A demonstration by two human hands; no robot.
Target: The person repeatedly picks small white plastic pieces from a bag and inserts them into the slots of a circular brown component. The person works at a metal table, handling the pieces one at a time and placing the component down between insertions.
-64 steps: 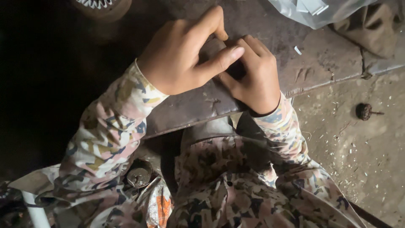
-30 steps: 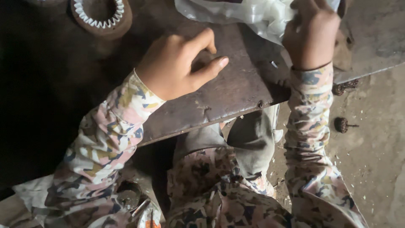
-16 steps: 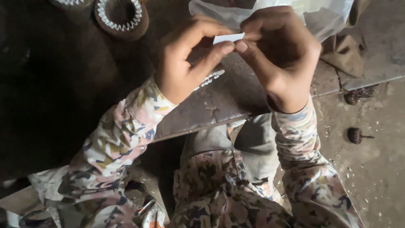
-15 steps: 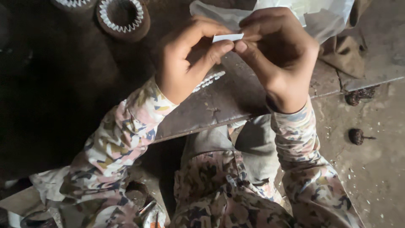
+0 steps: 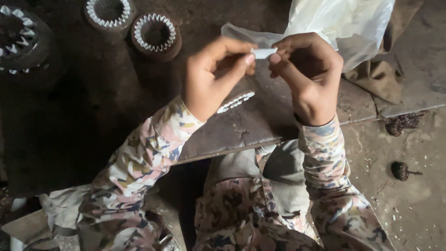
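Both hands pinching small white paper strip (image 5: 263, 52) above worktop's (image 5: 260, 130) front edge: left hand (image 5: 214, 74) one end, right hand (image 5: 304, 76) other, probably keeping it flat. Slotted rings (image 5: 155, 32) sit far-left corner, plastic bag (image 5: 339, 25) right behind.

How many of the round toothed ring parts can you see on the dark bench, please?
3 whole ones: one at the far left edge, cut off by the frame, and two side by side at the top. A fourth may lie partly hidden under the left hand.
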